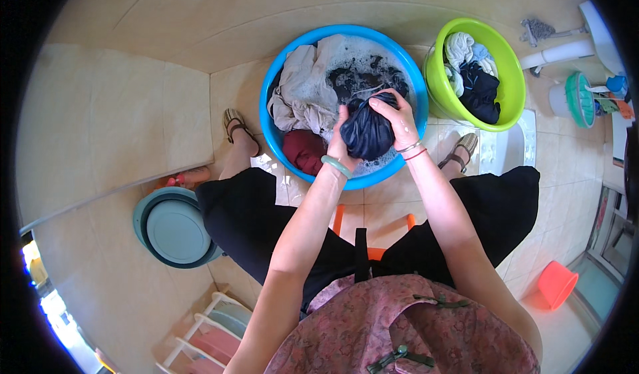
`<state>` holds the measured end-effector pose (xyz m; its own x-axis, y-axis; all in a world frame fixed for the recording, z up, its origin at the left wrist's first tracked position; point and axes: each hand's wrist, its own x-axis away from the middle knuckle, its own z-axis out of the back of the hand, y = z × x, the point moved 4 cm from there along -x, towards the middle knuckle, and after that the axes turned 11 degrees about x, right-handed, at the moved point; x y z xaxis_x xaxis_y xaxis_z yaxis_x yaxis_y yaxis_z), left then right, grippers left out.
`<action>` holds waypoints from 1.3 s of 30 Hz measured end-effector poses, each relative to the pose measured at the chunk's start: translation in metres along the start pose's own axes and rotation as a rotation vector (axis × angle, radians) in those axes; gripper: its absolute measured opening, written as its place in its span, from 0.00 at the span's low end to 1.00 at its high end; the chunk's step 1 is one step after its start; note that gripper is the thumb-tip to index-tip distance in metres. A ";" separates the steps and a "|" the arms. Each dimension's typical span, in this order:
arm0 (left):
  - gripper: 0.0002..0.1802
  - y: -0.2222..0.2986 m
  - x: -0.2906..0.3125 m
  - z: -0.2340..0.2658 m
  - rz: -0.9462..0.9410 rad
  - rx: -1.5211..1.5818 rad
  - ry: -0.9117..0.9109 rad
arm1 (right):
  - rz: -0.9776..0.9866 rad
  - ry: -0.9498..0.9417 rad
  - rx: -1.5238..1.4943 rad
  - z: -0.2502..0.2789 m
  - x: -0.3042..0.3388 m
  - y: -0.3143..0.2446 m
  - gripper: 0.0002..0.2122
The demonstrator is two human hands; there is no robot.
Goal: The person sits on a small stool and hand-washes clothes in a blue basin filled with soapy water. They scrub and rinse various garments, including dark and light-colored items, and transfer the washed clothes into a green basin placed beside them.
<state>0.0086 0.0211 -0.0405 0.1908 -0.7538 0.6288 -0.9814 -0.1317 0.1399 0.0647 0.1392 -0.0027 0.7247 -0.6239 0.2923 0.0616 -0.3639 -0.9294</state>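
Between my two hands is a bunched-up, wet dark navy garment [367, 133], held over the right part of a large blue basin [268, 134]. My left hand [341, 137] presses its left side, a green bangle on the wrist. My right hand [398, 119] wraps its upper right side, with a bracelet and a red string at the wrist. Soapy water [359, 53] with foam fills the basin. Light grey-beige cloth [299, 87] lies at the left in it, and dark red cloth [303, 151] at the lower left. More dark fabric [383, 77] floats behind my hands.
To the right stands a lime-green bucket [512, 94] holding white, light blue and dark clothes. A grey-green basin [176, 227] is at the left. An orange-red bucket [557, 285] sits at the lower right. A white rack [200, 327] stands lower left. A tiled wall rises behind the blue basin.
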 end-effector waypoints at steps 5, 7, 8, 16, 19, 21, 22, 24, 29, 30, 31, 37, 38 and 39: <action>0.39 0.007 0.043 -0.035 0.091 0.222 -0.089 | 0.262 0.075 0.104 -0.014 0.008 -0.028 0.16; 0.37 0.014 0.033 -0.039 -0.033 0.143 -0.119 | 0.217 0.103 0.017 -0.017 0.010 -0.023 0.16; 0.35 0.018 0.015 -0.025 -0.121 0.113 -0.061 | 0.141 0.137 -0.071 -0.018 0.010 -0.013 0.15; 0.12 0.030 0.027 -0.052 -1.113 -0.672 0.203 | -0.188 0.173 -0.689 -0.020 0.003 0.024 0.09; 0.13 0.031 0.046 -0.079 -1.331 -0.999 0.111 | -0.235 0.078 -0.790 -0.024 0.000 0.029 0.09; 0.13 0.031 0.055 -0.089 -1.335 -1.057 0.065 | -0.284 0.029 -0.776 -0.024 -0.001 0.030 0.10; 0.14 0.031 0.058 -0.094 -1.356 -1.103 0.036 | -0.308 -0.022 -0.790 -0.024 -0.003 0.032 0.11; 0.18 0.031 0.062 -0.100 -1.322 -1.129 -0.011 | -0.348 -0.102 -0.826 -0.032 -0.002 0.025 0.13; 0.19 0.030 0.073 -0.117 -1.402 -1.475 -0.176 | -0.328 -0.561 -1.035 -0.048 0.010 -0.006 0.16; 0.16 0.033 0.077 -0.117 -1.419 -1.518 -0.190 | -0.430 -0.383 -0.942 -0.058 0.016 -0.023 0.13; 0.16 0.032 0.077 -0.115 -1.431 -1.546 -0.215 | -0.521 -0.189 -0.828 -0.063 0.024 -0.040 0.11; 0.13 0.030 0.082 -0.124 -1.449 -1.617 -0.379 | -0.464 -0.702 -0.976 -0.054 0.008 -0.007 0.14; 0.11 0.031 0.083 -0.125 -1.453 -1.632 -0.380 | -0.373 -0.703 -0.859 -0.056 0.007 -0.009 0.15; 0.10 0.032 0.079 -0.125 -1.422 -1.645 -0.374 | -0.328 -0.676 -0.816 -0.056 0.004 -0.005 0.15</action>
<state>-0.0049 0.0373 0.1093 0.3466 -0.7593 -0.5507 0.6845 -0.1967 0.7020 0.0294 0.0997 0.0153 0.9966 0.0018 0.0829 0.0291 -0.9437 -0.3296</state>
